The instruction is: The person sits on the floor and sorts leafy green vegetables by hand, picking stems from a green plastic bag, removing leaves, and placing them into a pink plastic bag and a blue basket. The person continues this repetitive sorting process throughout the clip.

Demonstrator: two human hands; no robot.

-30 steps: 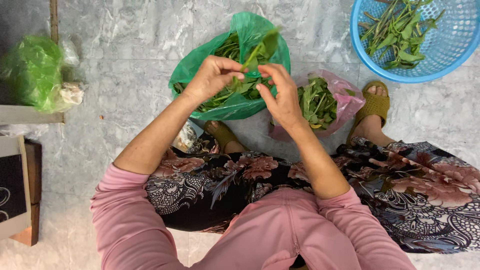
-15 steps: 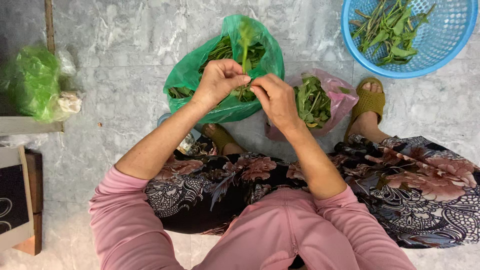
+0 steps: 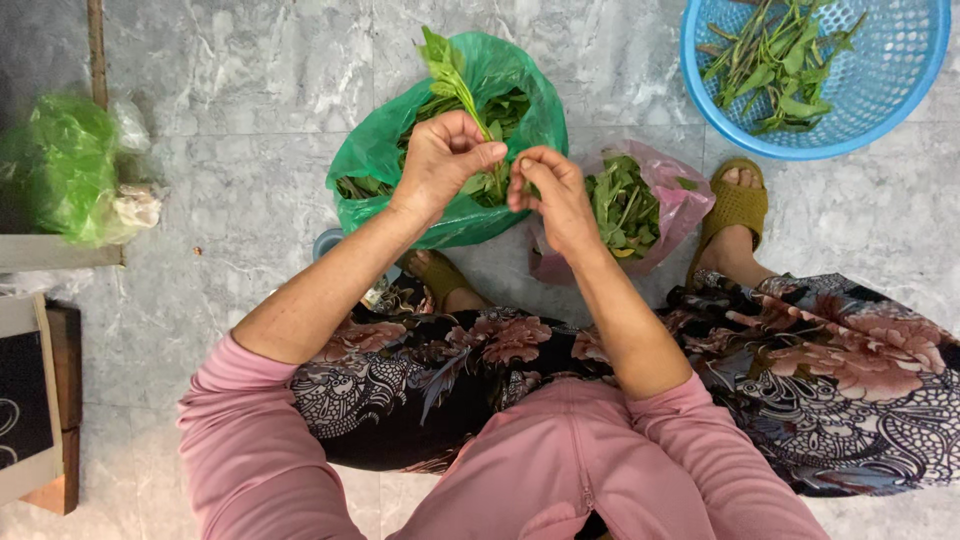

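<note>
Change first: against the frame from half a second back, I see the long leafy green vegetable stem (image 3: 452, 75) lifted clear, its tip now standing above the rim of the crinkled green plastic bag (image 3: 372, 155), where before it lay low among the bagged leaves. My left hand (image 3: 442, 160) has risen with it. It is closed around the stem's lower part, fingers curled and thumb pressed across. My right hand (image 3: 550, 190) is just beside the left one, its fingertips pinched together on the lower end of the same stem. The two hands nearly touch.

The stem is slender and pale green, slightly tilted to the left, with pointed, smooth leaves paired along it and a bright tuft at the top. It hangs over the open mouth of the green bag, which sits on the grey marbled tile floor (image 3: 250, 70) and holds more dark greens.

Just right of the hands lies a thin pink plastic bag (image 3: 680, 200), wrinkled and translucent, with loose leaves in it. At the upper right stands a round blue plastic mesh basket (image 3: 900, 90) holding picked sprigs.
</note>
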